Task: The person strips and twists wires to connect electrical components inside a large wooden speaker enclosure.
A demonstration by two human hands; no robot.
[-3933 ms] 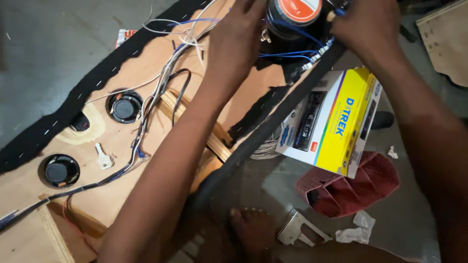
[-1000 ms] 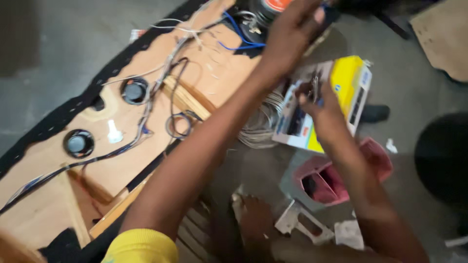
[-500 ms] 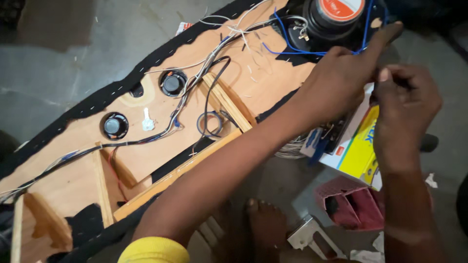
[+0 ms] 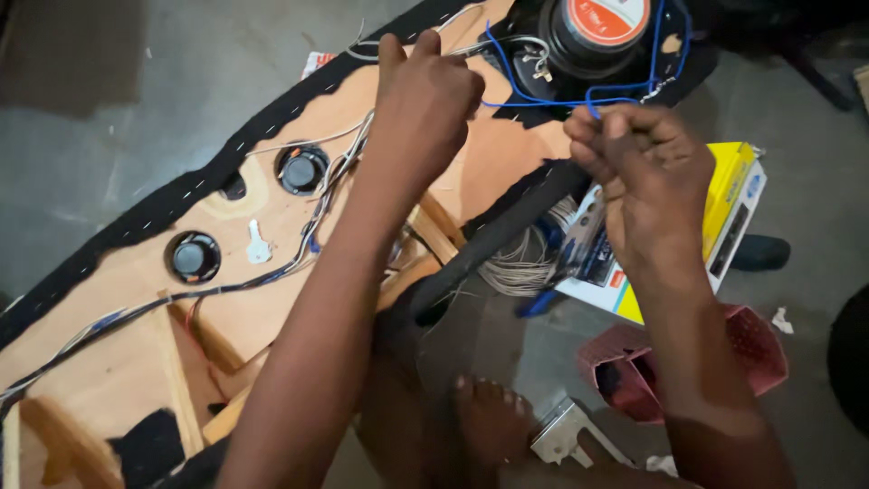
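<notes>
Just below the large black round speaker (image 4: 593,32), the right hand (image 4: 647,172) pinched the thin blue wire (image 4: 579,95) between closed fingers while the left hand (image 4: 425,100) gripped pale wires (image 4: 471,47); a hard tug could probably tear the wire's joint at the speaker.

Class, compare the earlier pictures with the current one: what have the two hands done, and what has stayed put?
The right hand has left the yellow cardboard box and risen to pinch the thin blue wire. The left hand has drawn back from the big round black speaker to the pale wires beside it. The long wooden panel and two small round speakers stayed fixed.
</notes>
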